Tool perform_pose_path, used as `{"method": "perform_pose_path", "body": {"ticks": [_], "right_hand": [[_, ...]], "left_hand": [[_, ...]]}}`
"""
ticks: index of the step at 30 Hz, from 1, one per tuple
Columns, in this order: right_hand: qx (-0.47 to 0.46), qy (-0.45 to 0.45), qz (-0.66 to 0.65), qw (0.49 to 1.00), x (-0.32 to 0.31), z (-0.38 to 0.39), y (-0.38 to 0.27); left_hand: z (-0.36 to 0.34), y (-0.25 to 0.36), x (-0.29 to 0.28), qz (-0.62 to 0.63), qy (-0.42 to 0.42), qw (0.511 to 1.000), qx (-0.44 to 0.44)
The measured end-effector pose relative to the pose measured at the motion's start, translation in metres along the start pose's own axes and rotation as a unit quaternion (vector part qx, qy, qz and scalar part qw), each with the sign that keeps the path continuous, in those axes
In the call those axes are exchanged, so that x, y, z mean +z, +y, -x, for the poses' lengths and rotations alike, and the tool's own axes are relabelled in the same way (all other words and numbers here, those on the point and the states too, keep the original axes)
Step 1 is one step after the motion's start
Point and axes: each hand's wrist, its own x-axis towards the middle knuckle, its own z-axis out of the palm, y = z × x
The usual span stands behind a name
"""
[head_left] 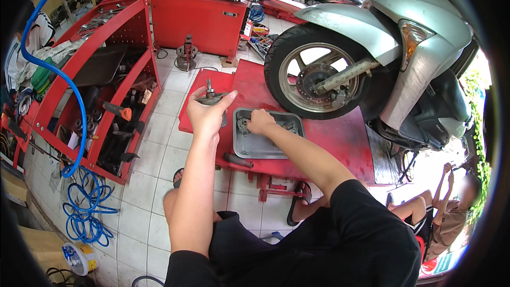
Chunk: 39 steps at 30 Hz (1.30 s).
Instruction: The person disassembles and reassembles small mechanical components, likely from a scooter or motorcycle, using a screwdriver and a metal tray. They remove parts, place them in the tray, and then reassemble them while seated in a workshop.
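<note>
My left hand (pixel 204 114) is raised over the left end of the red lift platform (pixel 340 151). Its fingers curl around a dark metal part with an upright shaft (pixel 210 88); the thumb points right across the part's rim. To the right, my right hand (pixel 260 122) reaches into a grey metal tray (pixel 265 151) on the platform. Those fingers are bent together among small metal parts (pixel 289 126), and whatever they grip is hidden. A dark cylindrical grip or tube (pixel 238 160) lies by the tray's near left corner.
A silver scooter (pixel 398 37) stands on the platform, its front tire (pixel 276 69) just beyond the tray. At left are a red tool cart (pixel 101 143) and a coiled blue hose (pixel 87 207). A person (pixel 443 223) sits at lower right; a white bucket (pixel 79 258) stands lower left.
</note>
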Motion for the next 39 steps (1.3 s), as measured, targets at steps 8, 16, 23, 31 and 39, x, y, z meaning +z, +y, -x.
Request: {"method": "perform_pose_path", "body": {"ticks": [8, 16, 23, 31, 39], "right_hand": [[-0.233, 0.117, -0.296, 0.919, -0.09, 0.067, 0.001], [-0.325, 0.149, -0.327, 0.875, -0.121, 0.142, 0.033], [-0.309, 0.132, -0.329, 0.883, -0.087, 0.15, 0.072], [-0.288, 0.163, -0.389, 0.86, -0.057, 0.144, 0.111], [-0.267, 0.159, -0.375, 0.873, -0.06, 0.161, 0.123]], "left_hand": [[0.001, -0.009, 0.0, -0.148, -0.084, 0.973, 0.158], [0.048, -0.027, 0.036, -0.377, -0.197, 0.849, 0.314], [0.071, -0.059, 0.057, -0.401, -0.262, 0.83, 0.285], [0.077, -0.093, 0.074, -0.477, -0.303, 0.794, 0.223], [0.083, -0.084, 0.084, -0.498, -0.343, 0.769, 0.207]]}}
